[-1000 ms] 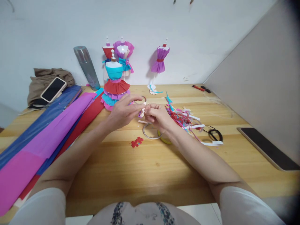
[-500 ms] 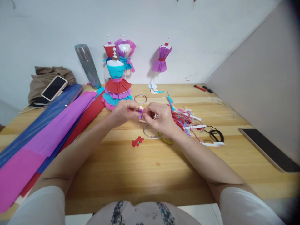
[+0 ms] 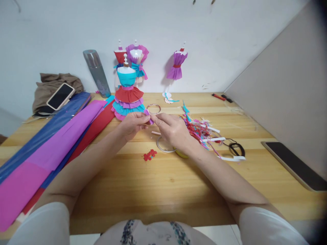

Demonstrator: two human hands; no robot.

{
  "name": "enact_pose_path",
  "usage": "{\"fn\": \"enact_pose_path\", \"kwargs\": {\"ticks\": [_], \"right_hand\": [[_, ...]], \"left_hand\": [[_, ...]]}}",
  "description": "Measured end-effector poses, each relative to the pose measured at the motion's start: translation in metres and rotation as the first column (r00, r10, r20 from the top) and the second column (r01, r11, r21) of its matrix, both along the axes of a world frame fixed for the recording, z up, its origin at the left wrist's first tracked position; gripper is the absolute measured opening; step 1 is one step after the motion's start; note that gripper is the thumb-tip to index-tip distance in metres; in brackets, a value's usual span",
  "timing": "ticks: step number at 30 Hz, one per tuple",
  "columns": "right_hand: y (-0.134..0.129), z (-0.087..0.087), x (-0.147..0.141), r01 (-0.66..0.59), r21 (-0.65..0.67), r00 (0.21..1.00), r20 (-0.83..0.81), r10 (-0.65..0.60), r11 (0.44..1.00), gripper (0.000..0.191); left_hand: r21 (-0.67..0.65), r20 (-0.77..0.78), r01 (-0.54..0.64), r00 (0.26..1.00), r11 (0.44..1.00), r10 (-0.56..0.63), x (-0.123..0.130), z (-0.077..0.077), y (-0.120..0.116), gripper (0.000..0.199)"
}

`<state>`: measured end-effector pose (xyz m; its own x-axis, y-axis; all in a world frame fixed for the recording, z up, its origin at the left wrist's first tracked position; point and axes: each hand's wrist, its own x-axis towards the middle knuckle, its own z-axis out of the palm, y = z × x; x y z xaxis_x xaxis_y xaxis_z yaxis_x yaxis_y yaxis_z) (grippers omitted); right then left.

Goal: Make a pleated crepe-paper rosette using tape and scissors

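Purple paper piece [image 3: 146,112] sits above wooden table [image 3: 153,190], pinched in fingertips of left hand [image 3: 133,125] and right hand [image 3: 175,131] alike. Dressed mannequin [image 3: 129,94] stands just beyond left hand; red scraps [image 3: 150,155] lie nearer wearer.

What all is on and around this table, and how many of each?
Small purple strip: one, purple, held at centre.
White dress-form mannequins in paper dresses: four, turquoise, red, purple, pink; back.
Metallic flask: one, grey, back left.
Crumpled cloth: one, brown, far left.
Dark-screened phone: one, pale-cased, on the cloth.
Long paper sheets: several; blue, pink-purple, red; left.
Thin round coils: at least three; reddish, silver, yellow; centre.
Flower-shaped cutouts: small cluster, count unclear, red, front centre.
Tangled shreds: one pile, mixed colours, right of centre.
Coiled cord: one, black, right.
Flat dark slab: one, pale-edged, far right.
Wooden table: one, light brown, underneath.
Left hand: one, bare, pinching the strip.
Right hand: one, bare, fingertips at the strip.
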<state>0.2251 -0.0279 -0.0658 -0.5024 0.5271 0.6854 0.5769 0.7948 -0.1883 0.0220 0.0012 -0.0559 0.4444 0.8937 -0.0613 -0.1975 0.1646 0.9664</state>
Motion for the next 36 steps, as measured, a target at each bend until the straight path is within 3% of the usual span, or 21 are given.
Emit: {"fn": "enact_pose_path", "kwargs": {"ticks": [3, 6, 8, 10, 13, 15, 17, 20, 23, 25, 30, 36], "right_hand": [[-0.005, 0.006, -0.003, -0.096, -0.164, 0.968, -0.247, 0.053, 0.982, 0.039], [-0.012, 0.013, -0.006, -0.175, -0.338, 0.871, -0.49, -0.015, 0.925, 0.034], [-0.016, 0.016, -0.007, -0.187, -0.389, 0.831, -0.552, -0.066, 0.902, 0.033], [-0.017, 0.016, -0.008, -0.154, -0.357, 0.838, -0.541, -0.07, 0.921, 0.034], [-0.016, 0.014, -0.008, -0.087, -0.174, 0.906, -0.423, 0.005, 0.981, 0.037], [-0.016, 0.014, -0.009, -0.084, -0.055, 0.943, -0.326, 0.062, 0.995, 0.038], [-0.017, 0.014, -0.009, -0.087, -0.029, 0.946, -0.315, 0.074, 0.996, 0.038], [-0.018, 0.016, -0.008, -0.06, -0.179, 0.891, -0.453, -0.028, 0.982, 0.03], [-0.016, 0.017, -0.008, -0.1, -0.368, 0.835, -0.537, -0.123, 0.924, 0.028], [-0.014, 0.017, -0.01, -0.132, -0.448, 0.844, -0.519, -0.137, 0.884, 0.031], [-0.016, 0.015, -0.02, -0.067, -0.541, 0.881, -0.427, -0.205, 0.838, 0.034], [-0.008, 0.003, -0.021, -0.06, -0.635, 0.819, -0.473, -0.326, 0.77, 0.025]], "left_hand": [[0.031, 0.041, 0.027, 0.999, 0.999, -0.028, 0.002, 0.003, -0.001, 0.041], [0.077, 0.084, 0.033, 0.996, 0.996, -0.039, 0.004, 0.006, -0.004, 0.046], [0.102, 0.087, 0.027, 0.996, 0.994, -0.036, 0.005, 0.006, -0.005, 0.046], [0.127, 0.072, 0.02, 0.997, 0.992, -0.029, 0.004, 0.006, -0.005, 0.045], [0.15, 0.056, 0.027, 0.998, 0.988, -0.036, 0.003, 0.005, -0.004, 0.044], [0.138, 0.067, 0.029, 0.997, 0.99, -0.039, 0.003, 0.004, -0.003, 0.044], [0.11, 0.084, 0.02, 0.996, 0.994, -0.03, 0.002, 0.003, -0.002, 0.045], [0.083, 0.108, 0.0, 0.994, 0.997, -0.009, 0.003, 0.001, -0.001, 0.046], [0.093, 0.137, -0.028, 0.99, 0.995, 0.015, 0.005, -0.001, -0.001, 0.045], [0.113, 0.145, -0.046, 0.989, 0.993, 0.029, 0.006, -0.002, -0.002, 0.042], [0.108, 0.11, -0.08, 0.992, 0.991, 0.068, 0.011, -0.003, -0.007, 0.033], [0.124, 0.104, -0.122, 0.989, 0.985, 0.11, 0.021, -0.005, -0.015, 0.028]]}}
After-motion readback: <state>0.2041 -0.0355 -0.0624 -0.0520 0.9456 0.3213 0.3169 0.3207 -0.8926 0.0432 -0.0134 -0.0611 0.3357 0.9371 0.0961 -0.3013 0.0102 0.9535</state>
